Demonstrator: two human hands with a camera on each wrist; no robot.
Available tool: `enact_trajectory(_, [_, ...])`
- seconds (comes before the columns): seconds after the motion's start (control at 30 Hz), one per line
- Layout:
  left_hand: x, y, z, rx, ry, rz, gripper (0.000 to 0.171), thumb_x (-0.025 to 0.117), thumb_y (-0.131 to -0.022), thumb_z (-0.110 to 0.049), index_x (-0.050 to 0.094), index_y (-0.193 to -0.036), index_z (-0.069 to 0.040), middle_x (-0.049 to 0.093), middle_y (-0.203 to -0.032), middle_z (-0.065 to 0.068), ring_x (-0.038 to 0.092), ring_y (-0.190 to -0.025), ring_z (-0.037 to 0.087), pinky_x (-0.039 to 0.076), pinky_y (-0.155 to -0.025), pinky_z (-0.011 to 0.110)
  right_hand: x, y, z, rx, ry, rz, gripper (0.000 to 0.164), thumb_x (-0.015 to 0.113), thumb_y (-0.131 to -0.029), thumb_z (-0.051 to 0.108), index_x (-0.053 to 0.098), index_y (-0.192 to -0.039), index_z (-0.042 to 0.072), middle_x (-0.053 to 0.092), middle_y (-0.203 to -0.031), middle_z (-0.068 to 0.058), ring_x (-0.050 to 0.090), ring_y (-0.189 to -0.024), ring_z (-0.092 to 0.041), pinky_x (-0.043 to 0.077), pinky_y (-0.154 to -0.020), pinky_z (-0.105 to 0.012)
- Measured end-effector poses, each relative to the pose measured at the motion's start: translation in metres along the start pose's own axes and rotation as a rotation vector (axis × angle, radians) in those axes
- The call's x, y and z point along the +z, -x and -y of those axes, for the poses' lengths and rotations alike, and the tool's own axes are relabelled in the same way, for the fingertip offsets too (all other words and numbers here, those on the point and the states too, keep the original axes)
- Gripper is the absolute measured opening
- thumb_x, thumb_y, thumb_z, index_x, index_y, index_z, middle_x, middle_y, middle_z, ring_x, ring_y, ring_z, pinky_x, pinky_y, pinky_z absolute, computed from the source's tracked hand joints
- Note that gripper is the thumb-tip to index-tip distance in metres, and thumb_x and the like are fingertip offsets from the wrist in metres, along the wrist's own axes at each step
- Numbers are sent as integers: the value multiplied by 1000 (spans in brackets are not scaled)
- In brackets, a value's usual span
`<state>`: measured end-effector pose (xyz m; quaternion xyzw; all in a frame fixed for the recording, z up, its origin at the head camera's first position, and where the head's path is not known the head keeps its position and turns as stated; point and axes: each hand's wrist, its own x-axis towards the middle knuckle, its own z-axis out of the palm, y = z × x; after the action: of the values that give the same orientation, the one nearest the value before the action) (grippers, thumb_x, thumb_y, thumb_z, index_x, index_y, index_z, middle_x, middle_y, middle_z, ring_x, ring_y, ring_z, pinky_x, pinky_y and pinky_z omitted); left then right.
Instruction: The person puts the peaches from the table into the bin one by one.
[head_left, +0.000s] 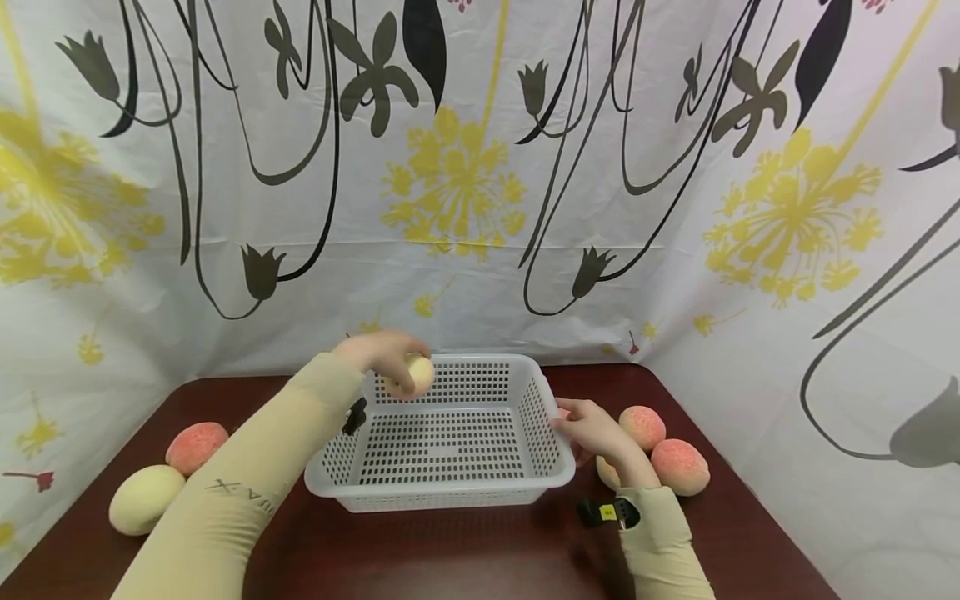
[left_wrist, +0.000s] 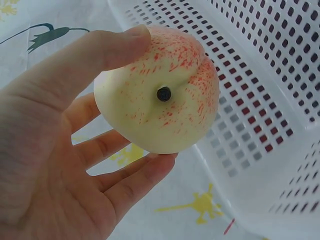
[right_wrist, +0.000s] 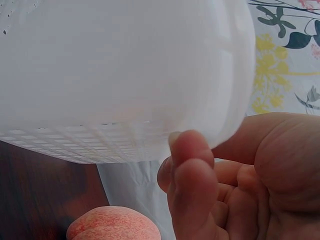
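My left hand point(head_left: 386, 354) holds a pale yellow peach with red speckles point(left_wrist: 160, 90) over the far left corner of the white plastic basket point(head_left: 442, 483). Thumb on top and fingers beneath, it grips the fruit, whose dark stem pit faces the left wrist camera. At the basket's right side, my right hand point(head_left: 592, 429) pinches the rim, fingertips point(right_wrist: 192, 150) against the outer wall and the thumb partly hidden behind the edge. A pinkish peach point(right_wrist: 115, 225) lies below that hand in the right wrist view.
Right of the basket sit several peaches, among them a speckled one point(head_left: 642, 428) and a redder one point(head_left: 680, 467). A red peach point(head_left: 197, 447) and a pale yellow one point(head_left: 146, 500) lie at the left of the dark table point(head_left: 420, 558). A flower-patterned sheet point(head_left: 465, 283) hangs behind.
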<state>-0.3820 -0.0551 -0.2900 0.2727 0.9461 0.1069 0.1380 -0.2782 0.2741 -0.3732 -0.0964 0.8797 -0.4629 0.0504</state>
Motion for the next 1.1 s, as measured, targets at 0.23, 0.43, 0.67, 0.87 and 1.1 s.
enact_trajectory(0.23, [12,-16,-12,14,-54,-6,61,74,-67,-25,50,-123,-24,48,-118,2,48,-94,20,43,-68,35,0,0,-2,21,-5,-8,47,53,-88,17,40,-132,8,62,-76,-13,56,-46,-24,46,-42,-43])
enact_trajectory(0.43, [23,-28,-23,52,-43,2,61,73,-66,-22,50,-123,-26,49,-115,1,48,-92,18,43,-68,35,1,0,-4,3,4,-4,45,52,-88,16,41,-131,7,62,-74,-12,55,-44,-24,46,-40,-40])
enact_trajectory(0.67, [35,-45,-38,79,-43,-12,61,73,-65,-22,51,-121,-28,50,-112,-1,48,-89,17,43,-66,34,1,1,-5,-8,5,-1,44,51,-89,15,41,-131,7,62,-75,-13,55,-43,-24,46,-40,-40])
enact_trajectory(0.87, [47,-61,-49,136,-26,-13,63,74,-65,-21,50,-122,-28,50,-113,-1,48,-90,16,42,-67,33,1,3,-5,4,23,-16,46,52,-88,16,41,-132,7,61,-74,-10,56,-45,-23,46,-40,-39])
enact_trajectory(1.1, [55,-74,-60,212,-35,-47,66,74,-63,-18,50,-125,-23,51,-110,-1,47,-90,15,42,-69,32,0,3,-2,0,45,-20,46,53,-88,18,41,-131,9,62,-76,-10,56,-45,-23,46,-41,-40])
